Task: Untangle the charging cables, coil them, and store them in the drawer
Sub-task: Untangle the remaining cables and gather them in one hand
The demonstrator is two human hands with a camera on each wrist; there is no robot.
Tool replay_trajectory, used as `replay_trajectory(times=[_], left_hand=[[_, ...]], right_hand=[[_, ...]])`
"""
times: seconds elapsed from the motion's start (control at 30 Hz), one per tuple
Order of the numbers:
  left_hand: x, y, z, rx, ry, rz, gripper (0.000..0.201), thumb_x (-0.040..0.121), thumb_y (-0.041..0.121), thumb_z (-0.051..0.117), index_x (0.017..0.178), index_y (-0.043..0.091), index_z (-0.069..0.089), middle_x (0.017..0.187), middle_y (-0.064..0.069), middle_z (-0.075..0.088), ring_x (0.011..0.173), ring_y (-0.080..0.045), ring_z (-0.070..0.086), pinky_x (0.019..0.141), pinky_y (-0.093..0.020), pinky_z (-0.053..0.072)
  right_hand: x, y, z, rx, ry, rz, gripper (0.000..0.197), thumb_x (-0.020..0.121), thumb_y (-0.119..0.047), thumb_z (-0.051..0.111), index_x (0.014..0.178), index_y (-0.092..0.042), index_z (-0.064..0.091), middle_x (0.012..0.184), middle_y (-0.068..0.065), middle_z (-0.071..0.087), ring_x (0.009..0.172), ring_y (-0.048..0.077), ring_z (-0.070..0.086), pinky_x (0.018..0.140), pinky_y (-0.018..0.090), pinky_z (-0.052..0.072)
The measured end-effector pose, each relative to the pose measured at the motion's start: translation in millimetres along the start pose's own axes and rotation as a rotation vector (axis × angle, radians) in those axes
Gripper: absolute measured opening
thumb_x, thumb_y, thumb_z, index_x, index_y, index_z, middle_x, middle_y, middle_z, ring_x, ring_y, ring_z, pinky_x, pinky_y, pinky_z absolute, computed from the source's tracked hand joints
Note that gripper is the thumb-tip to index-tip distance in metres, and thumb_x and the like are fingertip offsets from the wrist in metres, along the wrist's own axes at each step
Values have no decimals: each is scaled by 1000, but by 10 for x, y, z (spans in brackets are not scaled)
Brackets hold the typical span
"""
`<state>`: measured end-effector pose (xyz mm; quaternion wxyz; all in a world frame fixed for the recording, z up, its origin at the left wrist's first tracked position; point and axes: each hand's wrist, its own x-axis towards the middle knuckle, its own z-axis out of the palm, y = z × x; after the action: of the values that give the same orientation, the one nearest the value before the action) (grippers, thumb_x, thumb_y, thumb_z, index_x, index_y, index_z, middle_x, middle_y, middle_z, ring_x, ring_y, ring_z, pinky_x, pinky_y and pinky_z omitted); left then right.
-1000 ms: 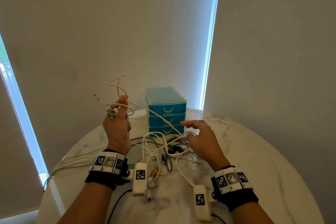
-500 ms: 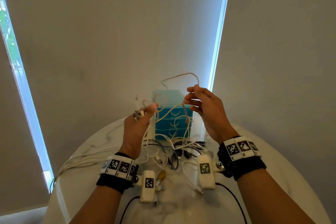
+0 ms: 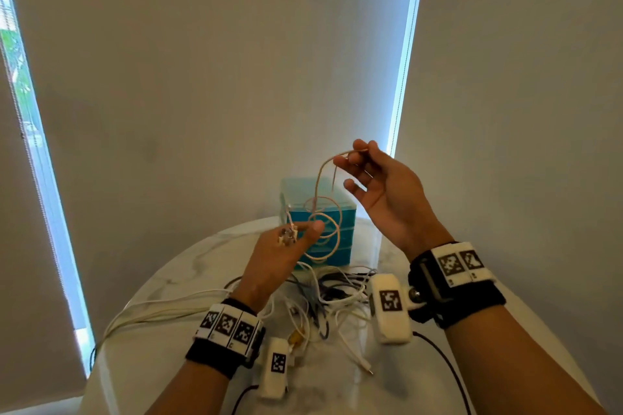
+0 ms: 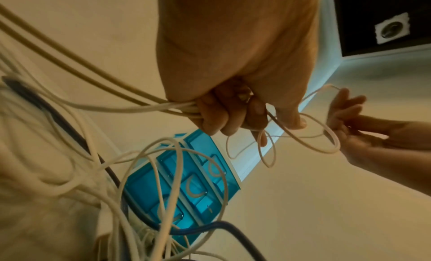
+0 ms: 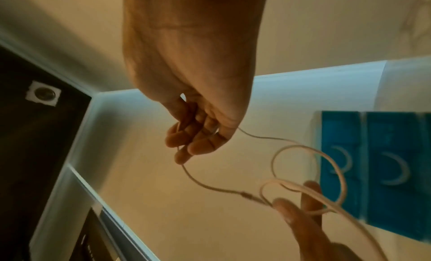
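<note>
one thin cable half coiled, the tangle not yet sorted

nearest the person, a heap of white and dark charging cables (image 3: 323, 300) lay tangled on the marble table (image 3: 438, 377), none of them coiled. above it the left hand (image 3: 279, 256) had its fingers curled round several white cords and the loops of a thin pinkish cable (image 3: 325, 226). higher and farther, the right hand (image 3: 381, 192) pinched that cable's upper bend between thumb and fingertips, the other fingers loose. behind stood the blue drawer unit (image 3: 340, 246), all three drawers apparently closed. judged from this, coiling had only begun on one cable; sorting the rest and storing were left. the left wrist view showed the thick cords bunched in the left hand's grip, hidden from the head view; the right wrist view showed a small joint (image 5: 247, 193) on the thin cable.
</note>
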<state>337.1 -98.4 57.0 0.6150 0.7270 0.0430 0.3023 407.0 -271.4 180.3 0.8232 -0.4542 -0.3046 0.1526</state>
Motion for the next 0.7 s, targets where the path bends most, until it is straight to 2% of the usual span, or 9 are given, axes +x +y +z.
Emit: replay_trajectory(times=[0.1,0.17,0.23,0.27,0.37,0.47,0.53,0.6,0.7], left_hand=[[49,-4,-60,-90,115,17,28,100,47,71,111,25,84,63,16,69,58,7,60,60,-13,43],[106,-80,-124,-93,164,22,33,104,51,62,107,27,85,61,5,62,54,3,50,59,-19,38],[138,-123,-157,-91,213,4,39,105,56,59,99,27,85,59,13,58,55,-1,46,58,-26,37],[141,-121,-163,-88,234,-2,40,105,56,60,96,26,85,61,18,59,55,-2,47,58,-27,37],[137,-91,-147,-34,263,18,39,105,53,60,92,25,83,65,23,66,59,4,56,62,-27,42],[145,-138,-168,43,254,34,38,106,56,59,92,29,82,84,13,77,83,-6,69,76,-31,51],[170,-164,-226,69,288,32,37,106,56,58,97,28,79,92,4,77,91,-15,70,80,-33,52],[187,-139,-307,64,395,29,38,106,57,56,97,23,70,88,0,72,84,-18,64,76,-35,50],[213,-132,-412,30,548,7,53,106,64,47,87,16,56,79,-1,63,75,-19,57,76,-42,48]], right_hand=[[10,5,-34,-246,43,23,32,116,-26,44,118,-7,70,81,1,68,76,18,72,60,25,51],[-3,99,-139,-456,93,95,28,113,-18,45,120,-6,69,70,-1,57,56,13,53,51,23,39],[-23,176,-253,-501,170,155,26,110,-11,45,122,-6,68,62,-3,49,49,11,39,47,22,32],[-33,206,-291,-481,202,158,25,109,-10,46,121,-5,68,61,-2,48,49,12,39,46,23,32],[-82,282,-271,-497,200,159,23,108,-19,52,108,-4,69,68,3,57,55,18,50,47,27,37],[-103,356,-258,-604,260,47,31,114,-25,49,101,-5,70,73,4,64,59,19,58,49,28,41],[-92,304,-339,-511,430,-128,27,113,-13,44,101,-8,68,77,5,67,63,21,65,51,28,45],[-71,215,-462,-293,613,-255,26,111,-5,38,107,-9,63,84,7,70,72,21,74,56,26,53],[-40,127,-621,124,786,-334,26,113,-7,33,114,-9,60,98,9,74,86,20,81,69,22,60]])
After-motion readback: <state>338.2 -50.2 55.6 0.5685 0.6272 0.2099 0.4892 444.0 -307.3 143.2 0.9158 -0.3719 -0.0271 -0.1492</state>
